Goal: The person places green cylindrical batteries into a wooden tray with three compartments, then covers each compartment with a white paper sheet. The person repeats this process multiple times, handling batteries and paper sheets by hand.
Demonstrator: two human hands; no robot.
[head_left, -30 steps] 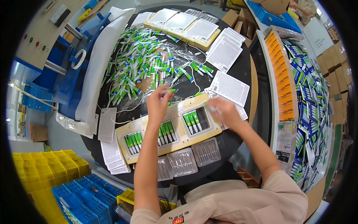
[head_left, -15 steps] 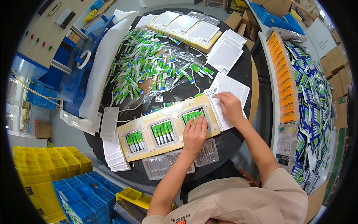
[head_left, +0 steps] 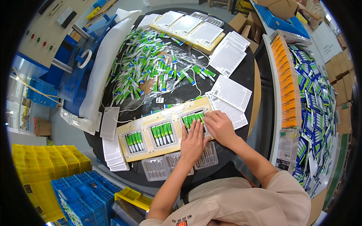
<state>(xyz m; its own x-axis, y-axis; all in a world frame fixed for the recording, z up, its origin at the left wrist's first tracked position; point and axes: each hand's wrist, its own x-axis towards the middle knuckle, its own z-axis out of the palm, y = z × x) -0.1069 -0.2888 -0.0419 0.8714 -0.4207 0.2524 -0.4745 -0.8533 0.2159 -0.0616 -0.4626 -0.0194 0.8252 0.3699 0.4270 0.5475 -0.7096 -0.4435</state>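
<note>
My left hand (head_left: pixel 193 142) lies flat, fingers stretched, over the lower part of the right-hand compartment of a pale yellow wooden frame (head_left: pixel 145 152). My right hand (head_left: pixel 220 128) reaches in from the right, its fingers extended onto the tubes at that compartment's right edge. Small green-and-white tubes (head_left: pixel 192 118) stand in a row there, their lower ends hidden under my hands. Similar tubes (head_left: pixel 162 134) fill the middle compartment, and another row (head_left: pixel 135 142) fills the left one, white tips toward me. Neither hand lifts anything.
Loose tubes (head_left: pixel 143 67) are heaped across the round black table. White backing cards (head_left: pixel 232 92) lie at right, more cards (head_left: pixel 112 150) at left. Clear blister trays (head_left: pixel 156 168) sit along the near edge. A second frame (head_left: pixel 188 28) bears cards. A blue press (head_left: pixel 79 71) stands left.
My right hand has come left from the white cards to the frame's right-hand compartment. My left hand has shifted slightly down and left, its fingers still over the tubes.
</note>
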